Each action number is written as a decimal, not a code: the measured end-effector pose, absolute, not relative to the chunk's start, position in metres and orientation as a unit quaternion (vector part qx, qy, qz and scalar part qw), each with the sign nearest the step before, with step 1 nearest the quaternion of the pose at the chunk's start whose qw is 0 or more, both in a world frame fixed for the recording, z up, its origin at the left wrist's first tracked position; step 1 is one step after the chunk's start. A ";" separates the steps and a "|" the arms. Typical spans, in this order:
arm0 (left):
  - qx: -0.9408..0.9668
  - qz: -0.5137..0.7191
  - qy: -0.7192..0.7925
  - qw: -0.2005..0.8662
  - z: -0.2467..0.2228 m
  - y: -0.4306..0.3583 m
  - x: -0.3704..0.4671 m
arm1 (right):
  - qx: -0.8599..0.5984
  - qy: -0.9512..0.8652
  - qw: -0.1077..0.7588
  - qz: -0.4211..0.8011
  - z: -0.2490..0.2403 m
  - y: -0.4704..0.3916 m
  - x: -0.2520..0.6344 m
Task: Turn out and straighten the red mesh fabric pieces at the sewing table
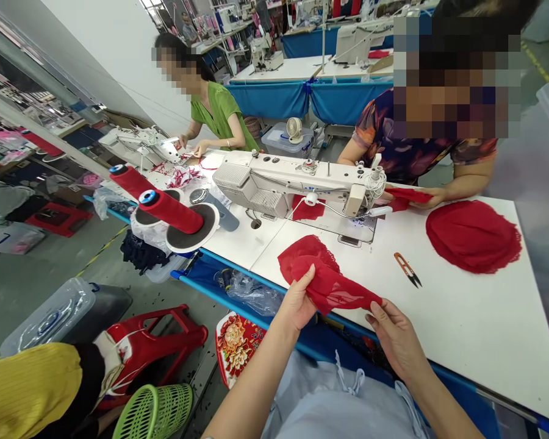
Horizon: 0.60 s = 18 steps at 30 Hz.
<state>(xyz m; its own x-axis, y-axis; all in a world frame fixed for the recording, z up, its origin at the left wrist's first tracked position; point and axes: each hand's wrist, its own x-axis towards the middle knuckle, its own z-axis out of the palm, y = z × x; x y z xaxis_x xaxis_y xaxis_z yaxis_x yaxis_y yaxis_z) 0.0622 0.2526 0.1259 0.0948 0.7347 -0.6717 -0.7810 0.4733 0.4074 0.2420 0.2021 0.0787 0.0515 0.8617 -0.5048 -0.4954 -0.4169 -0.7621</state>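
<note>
A piece of thin red fabric point(343, 292) is stretched between my two hands at the near edge of the white table. My left hand point(302, 299) pinches it, thumb on top. At its right corner my right hand point(393, 332) grips the cloth between thumb and fingers. Just behind lies another red fabric piece point(308, 250) with a scalloped edge, partly covered by the held one. Orange-handled thread snips point(407, 269) rest on the table to the right. Farther right sits a pile of red fabric pieces point(473, 236).
A white sewing machine point(297, 183) stands across the table, with a co-worker opposite holding red fabric point(405, 196). Red thread cones point(171, 210) stand at the left. A second person in green works at another machine point(141, 146). Below are a red stool point(155, 341) and green basket point(158, 411).
</note>
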 end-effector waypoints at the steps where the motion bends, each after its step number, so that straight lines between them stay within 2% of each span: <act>1: -0.028 0.519 0.431 0.738 0.125 0.251 0.064 | -0.507 -0.139 0.520 0.673 0.079 0.203 0.239; 8: -0.001 0.534 0.416 0.736 0.129 0.240 0.074 | -0.460 0.020 0.541 0.704 0.080 0.208 0.233; 13: -0.003 0.559 0.439 0.704 0.134 0.238 0.074 | -0.449 0.036 0.550 0.703 0.075 0.207 0.238; 18: -0.002 0.568 0.443 0.694 0.131 0.239 0.073 | -0.449 -0.029 0.565 0.692 0.069 0.204 0.244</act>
<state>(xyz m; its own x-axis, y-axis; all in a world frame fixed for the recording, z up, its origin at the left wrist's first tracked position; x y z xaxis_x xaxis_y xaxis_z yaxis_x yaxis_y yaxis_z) 0.0728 0.2387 0.1310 -0.0375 0.7860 -0.6171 -0.7902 0.3547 0.4998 0.2443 0.2036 0.0694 0.0413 0.8070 -0.5890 -0.7557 -0.3604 -0.5468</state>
